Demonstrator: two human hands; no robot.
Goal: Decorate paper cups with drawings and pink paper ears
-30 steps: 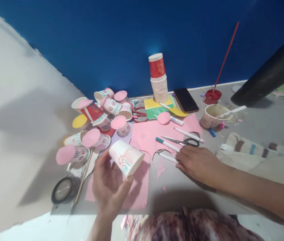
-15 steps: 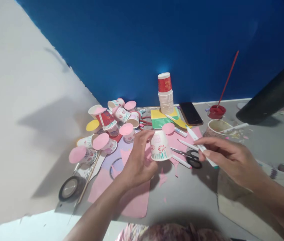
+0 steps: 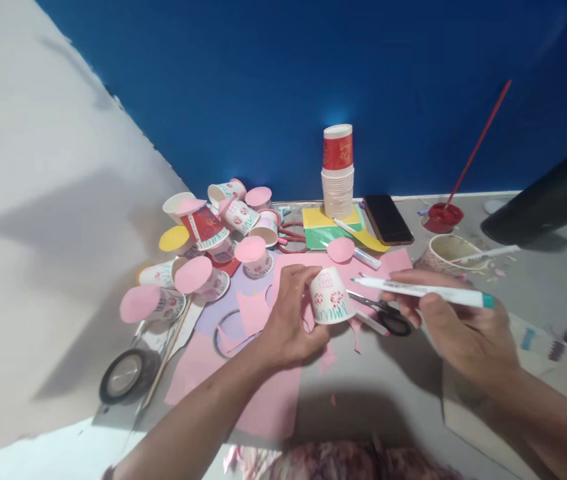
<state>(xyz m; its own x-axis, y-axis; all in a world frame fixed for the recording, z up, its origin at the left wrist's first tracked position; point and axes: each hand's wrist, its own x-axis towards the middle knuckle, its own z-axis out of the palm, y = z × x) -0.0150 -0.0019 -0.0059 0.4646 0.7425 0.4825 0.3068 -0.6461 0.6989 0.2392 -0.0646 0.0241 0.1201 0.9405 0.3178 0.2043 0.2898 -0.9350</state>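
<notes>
My left hand (image 3: 293,317) grips a white paper cup (image 3: 332,298) held upside down. Drawn on its side are a pink window, red flowers and green grass along the rim. In my right hand (image 3: 458,327) is a white marker (image 3: 428,291) with a green end, lying almost level; its green tip points left toward the cup without touching it. Behind and below that marker, black-handled scissors (image 3: 394,320) lie on pink paper, beside a capped pink marker (image 3: 372,323). A pink paper disc (image 3: 340,250) rests just beyond the cup.
Several decorated cups with pink disc tops (image 3: 253,248) crowd the left side, near a roll of black tape (image 3: 122,377). A cup stack (image 3: 338,170) stands against the blue wall beside a phone (image 3: 388,220). At right are a paint pot (image 3: 442,217), an open cup (image 3: 456,252) and a dark bottle (image 3: 543,197).
The marker in my right hand has turned from steeply slanted to nearly level, its green tip now toward the cup. My left hand still holds the cup. The camera view has shifted slightly.
</notes>
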